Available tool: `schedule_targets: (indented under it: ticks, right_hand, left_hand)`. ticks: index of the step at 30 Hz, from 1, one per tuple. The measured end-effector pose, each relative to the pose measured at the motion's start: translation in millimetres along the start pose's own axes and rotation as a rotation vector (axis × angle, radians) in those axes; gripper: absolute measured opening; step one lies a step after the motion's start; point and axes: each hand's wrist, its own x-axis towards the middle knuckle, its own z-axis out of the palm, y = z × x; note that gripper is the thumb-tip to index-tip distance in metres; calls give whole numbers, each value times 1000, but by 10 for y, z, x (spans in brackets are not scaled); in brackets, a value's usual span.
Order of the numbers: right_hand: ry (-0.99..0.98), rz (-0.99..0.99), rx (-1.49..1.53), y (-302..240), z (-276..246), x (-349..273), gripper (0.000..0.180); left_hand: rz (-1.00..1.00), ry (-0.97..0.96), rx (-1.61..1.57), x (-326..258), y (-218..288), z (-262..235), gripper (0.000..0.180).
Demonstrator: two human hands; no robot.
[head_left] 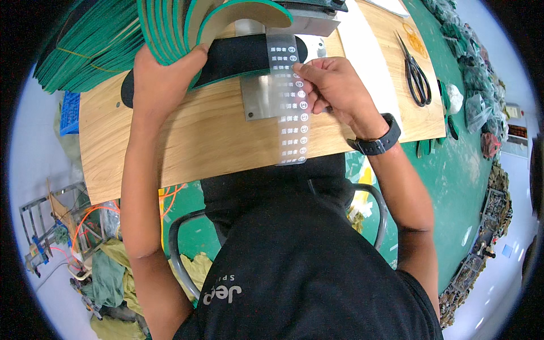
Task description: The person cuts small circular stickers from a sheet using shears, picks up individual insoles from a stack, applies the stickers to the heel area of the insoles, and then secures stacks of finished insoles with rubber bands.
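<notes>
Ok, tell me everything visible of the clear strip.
The strip is long, narrow, translucent and film-like, with repeated rows of white print, each with a round mark at its right. It runs fairly straight toward the wearer, over the black insole and metal plate, down to the table's near edge. The right hand holds its right edge.

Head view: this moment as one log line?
left hand: touching green-edged insoles, fingers partly hidden; right hand: pinching clear printed strip; strip: across black insole and metal plate; scissors: on table, right side
</notes>
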Motion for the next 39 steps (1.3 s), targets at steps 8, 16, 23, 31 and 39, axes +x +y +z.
schedule_targets:
  ticks: [8, 16, 23, 31, 39]
  right_hand:
    - [16, -33, 10, 25, 6, -51, 30]
    - [-26, -85, -8, 20, 8, -86, 28]
    - [67, -101, 255, 228, -226, -197, 23]
    - [-16, -52, -115, 1, -43, -37, 31]
    - [-51, -41, -283, -49, -20, 61, 28]
  left_hand:
    - [65, -122, 168, -24, 33, 76, 41]
    - [317, -287, 654, 73, 27, 229, 89]
    - [151, -320, 579, 76, 202, 138, 62]
    - [-21, -121, -7, 31, 70, -73, 27]
    - [-27, -15, -54, 56, 31, -125, 21]
